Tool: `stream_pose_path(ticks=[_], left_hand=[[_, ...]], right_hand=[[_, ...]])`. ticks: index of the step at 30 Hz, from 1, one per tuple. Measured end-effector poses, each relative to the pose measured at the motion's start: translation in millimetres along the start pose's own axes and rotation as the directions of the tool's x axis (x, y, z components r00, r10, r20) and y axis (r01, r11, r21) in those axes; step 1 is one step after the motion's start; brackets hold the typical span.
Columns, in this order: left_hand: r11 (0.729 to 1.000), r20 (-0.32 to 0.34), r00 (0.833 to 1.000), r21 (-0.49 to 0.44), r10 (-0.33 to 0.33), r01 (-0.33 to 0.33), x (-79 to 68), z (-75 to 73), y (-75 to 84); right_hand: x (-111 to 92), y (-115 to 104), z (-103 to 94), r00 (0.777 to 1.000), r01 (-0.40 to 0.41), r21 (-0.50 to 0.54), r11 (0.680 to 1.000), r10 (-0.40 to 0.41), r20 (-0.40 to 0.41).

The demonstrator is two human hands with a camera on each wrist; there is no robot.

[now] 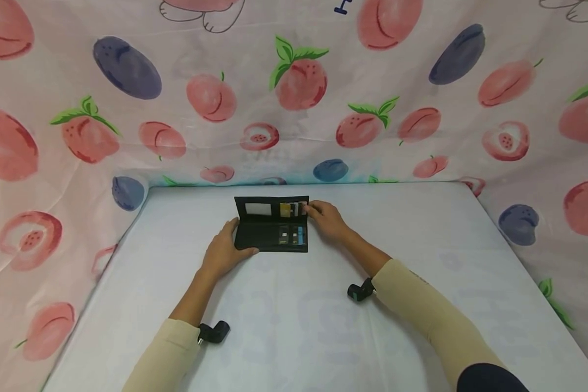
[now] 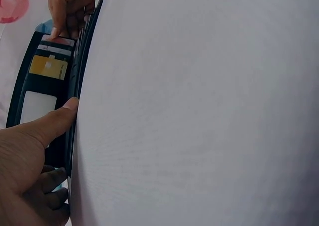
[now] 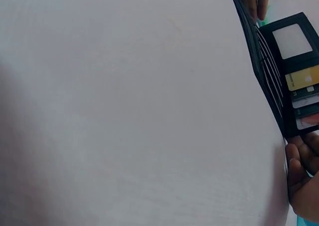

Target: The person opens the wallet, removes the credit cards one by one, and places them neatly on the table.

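An open black wallet (image 1: 256, 235) lies on the white table, its back flap raised and its front half flat. My left hand (image 1: 220, 253) grips the wallet's left end, thumb along the near edge. At the other end, my right hand (image 1: 329, 219) holds the raised flap by its right edge, the thumb on a reddish card (image 2: 62, 41) in the outermost slot. A gold card (image 2: 49, 67) and paler cards sit in that flap, beside a white window pocket (image 1: 258, 209). Dark and blue cards (image 1: 300, 235) fill slots in the front half. Fingers behind the flap are partly hidden.
White cloth covers the table (image 1: 294, 326). A fruit-printed curtain (image 1: 294, 141) hangs along the back and both sides. Each sleeved wrist carries a small black camera, the left one (image 1: 214, 332) and the right one (image 1: 360, 291) both close to the tabletop.
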State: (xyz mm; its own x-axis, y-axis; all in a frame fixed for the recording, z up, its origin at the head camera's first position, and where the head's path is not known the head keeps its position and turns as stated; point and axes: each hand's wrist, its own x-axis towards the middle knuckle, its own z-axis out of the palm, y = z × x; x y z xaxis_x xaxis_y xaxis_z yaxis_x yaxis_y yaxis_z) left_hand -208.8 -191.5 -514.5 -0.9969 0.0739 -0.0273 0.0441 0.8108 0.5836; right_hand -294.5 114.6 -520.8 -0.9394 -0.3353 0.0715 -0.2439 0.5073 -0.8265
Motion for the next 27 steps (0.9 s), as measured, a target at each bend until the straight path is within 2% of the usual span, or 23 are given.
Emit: stream_pose_path(ticks=[19,27], left_hand=[[0.999,0.032,0.999,0.049,-0.004,0.002,1.2,-2.1,1.6],[1.000,0.033,0.999,0.003,0.006,-0.006,4.2,-0.4,-2.7]], right_hand=[[-1.0,-0.7,5.1,0.996,-0.092,-0.007,0.996,0.092,0.002],[-2.9,-4.2,6.3,0.998,-0.065,-0.015,0.998,0.064,-0.021]])
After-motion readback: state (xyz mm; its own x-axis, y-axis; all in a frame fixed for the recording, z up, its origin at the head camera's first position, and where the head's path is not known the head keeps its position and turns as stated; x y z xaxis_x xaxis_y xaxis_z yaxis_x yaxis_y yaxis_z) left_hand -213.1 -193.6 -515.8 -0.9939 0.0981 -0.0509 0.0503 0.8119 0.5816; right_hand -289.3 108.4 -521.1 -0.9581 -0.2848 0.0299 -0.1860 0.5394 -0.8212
